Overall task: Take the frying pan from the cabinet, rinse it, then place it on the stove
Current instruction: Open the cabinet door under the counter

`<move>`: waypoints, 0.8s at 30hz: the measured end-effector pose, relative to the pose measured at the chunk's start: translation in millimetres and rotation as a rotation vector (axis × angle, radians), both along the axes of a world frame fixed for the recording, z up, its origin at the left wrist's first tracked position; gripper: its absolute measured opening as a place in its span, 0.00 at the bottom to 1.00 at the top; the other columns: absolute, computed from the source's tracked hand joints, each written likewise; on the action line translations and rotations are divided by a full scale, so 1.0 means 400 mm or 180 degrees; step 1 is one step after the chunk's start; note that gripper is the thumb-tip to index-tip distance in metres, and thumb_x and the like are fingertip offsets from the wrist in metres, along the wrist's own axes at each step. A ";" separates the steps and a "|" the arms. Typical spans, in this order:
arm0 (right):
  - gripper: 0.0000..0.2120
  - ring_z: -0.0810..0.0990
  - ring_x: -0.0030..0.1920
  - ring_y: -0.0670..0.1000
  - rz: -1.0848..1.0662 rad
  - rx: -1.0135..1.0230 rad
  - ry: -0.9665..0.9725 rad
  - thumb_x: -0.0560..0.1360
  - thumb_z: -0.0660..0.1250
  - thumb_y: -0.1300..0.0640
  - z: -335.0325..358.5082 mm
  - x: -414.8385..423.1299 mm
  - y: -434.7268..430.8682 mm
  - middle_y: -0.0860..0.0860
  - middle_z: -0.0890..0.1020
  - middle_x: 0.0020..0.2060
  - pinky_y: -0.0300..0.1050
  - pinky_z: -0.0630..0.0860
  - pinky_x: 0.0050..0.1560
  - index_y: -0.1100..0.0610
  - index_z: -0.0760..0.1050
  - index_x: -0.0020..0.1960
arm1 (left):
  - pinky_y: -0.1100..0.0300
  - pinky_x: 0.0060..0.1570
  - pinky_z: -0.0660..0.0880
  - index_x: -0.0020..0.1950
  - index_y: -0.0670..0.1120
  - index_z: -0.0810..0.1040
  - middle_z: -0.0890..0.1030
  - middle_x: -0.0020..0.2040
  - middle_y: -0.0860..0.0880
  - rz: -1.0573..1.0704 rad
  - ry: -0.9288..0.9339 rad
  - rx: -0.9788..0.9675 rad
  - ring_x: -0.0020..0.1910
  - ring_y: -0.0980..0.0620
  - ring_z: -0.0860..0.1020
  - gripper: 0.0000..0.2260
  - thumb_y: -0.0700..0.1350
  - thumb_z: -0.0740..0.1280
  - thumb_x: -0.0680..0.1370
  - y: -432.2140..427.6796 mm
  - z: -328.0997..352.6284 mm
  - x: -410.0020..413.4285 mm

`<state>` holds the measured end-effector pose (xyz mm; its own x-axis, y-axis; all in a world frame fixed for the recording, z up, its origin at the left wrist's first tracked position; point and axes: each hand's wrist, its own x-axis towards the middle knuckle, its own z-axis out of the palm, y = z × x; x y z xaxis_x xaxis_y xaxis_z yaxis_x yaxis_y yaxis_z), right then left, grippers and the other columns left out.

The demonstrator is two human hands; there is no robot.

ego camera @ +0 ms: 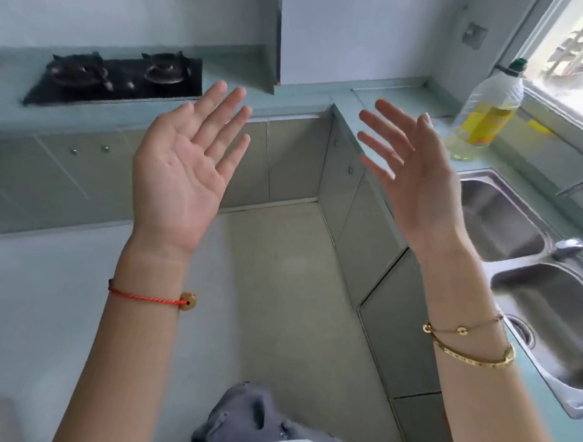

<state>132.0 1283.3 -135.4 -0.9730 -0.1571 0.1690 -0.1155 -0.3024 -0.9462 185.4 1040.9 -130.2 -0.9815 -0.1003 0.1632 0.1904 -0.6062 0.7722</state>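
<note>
My left hand [182, 169] is raised palm up in front of me, fingers spread, holding nothing. My right hand [415, 179] is raised beside it, fingers apart and empty too. A black two-burner gas stove [119, 78] sits in the counter at the far left, with nothing on its burners. Closed pale green cabinet doors [286, 160] run below the counter along the back and the right side. A steel double sink [510, 227] lies in the right counter, with a tap [579, 186] over it. No frying pan is in view.
A large plastic bottle of yellow oil [485, 119] with a green cap stands on the right counter by the window [578, 56]. The counter forms an L around a tiled floor [280, 304]. Grey trousers [251, 416] show at the bottom edge.
</note>
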 end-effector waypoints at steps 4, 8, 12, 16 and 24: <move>0.23 0.77 0.68 0.51 0.0365 0.0004 0.0003 0.86 0.46 0.49 -0.007 -0.034 -0.061 0.53 0.79 0.68 0.50 0.72 0.70 0.56 0.71 0.72 | 0.49 0.75 0.65 0.75 0.42 0.69 0.76 0.71 0.45 0.0386 -0.0029 -0.0057 0.71 0.49 0.74 0.22 0.48 0.53 0.84 -0.041 -0.003 0.040; 0.23 0.77 0.68 0.52 0.0628 0.0019 -0.0015 0.86 0.46 0.50 -0.012 -0.056 -0.132 0.53 0.79 0.68 0.50 0.72 0.70 0.57 0.71 0.72 | 0.50 0.75 0.66 0.75 0.42 0.69 0.77 0.71 0.45 0.0694 -0.0058 -0.0109 0.71 0.49 0.75 0.22 0.48 0.53 0.84 -0.081 -0.005 0.069; 0.23 0.77 0.68 0.52 0.0796 0.0048 -0.0023 0.86 0.46 0.50 -0.016 -0.070 -0.196 0.53 0.78 0.68 0.50 0.72 0.70 0.57 0.70 0.73 | 0.50 0.74 0.66 0.75 0.42 0.68 0.77 0.71 0.45 0.0892 -0.0080 -0.0133 0.71 0.49 0.75 0.22 0.48 0.53 0.84 -0.127 -0.004 0.086; 0.23 0.77 0.69 0.53 0.0868 0.0025 0.0008 0.86 0.46 0.50 -0.020 -0.081 -0.247 0.53 0.78 0.68 0.50 0.73 0.70 0.57 0.70 0.73 | 0.50 0.74 0.66 0.75 0.42 0.68 0.77 0.71 0.45 0.0957 -0.0092 -0.0143 0.71 0.49 0.75 0.22 0.48 0.52 0.84 -0.174 -0.003 0.091; 0.22 0.78 0.68 0.51 0.0830 -0.0042 -0.0009 0.86 0.47 0.49 -0.032 -0.086 -0.325 0.52 0.80 0.67 0.48 0.74 0.67 0.56 0.71 0.72 | 0.49 0.75 0.65 0.75 0.42 0.68 0.77 0.71 0.45 0.0881 -0.0163 -0.0189 0.71 0.49 0.75 0.22 0.48 0.52 0.84 -0.256 -0.010 0.082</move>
<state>97.8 1153.3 -148.2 -0.9004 -0.4005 0.1699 -0.0293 -0.3338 -0.9422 218.3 938.5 -134.1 -0.9253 -0.3572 0.1276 0.3020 -0.4901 0.8177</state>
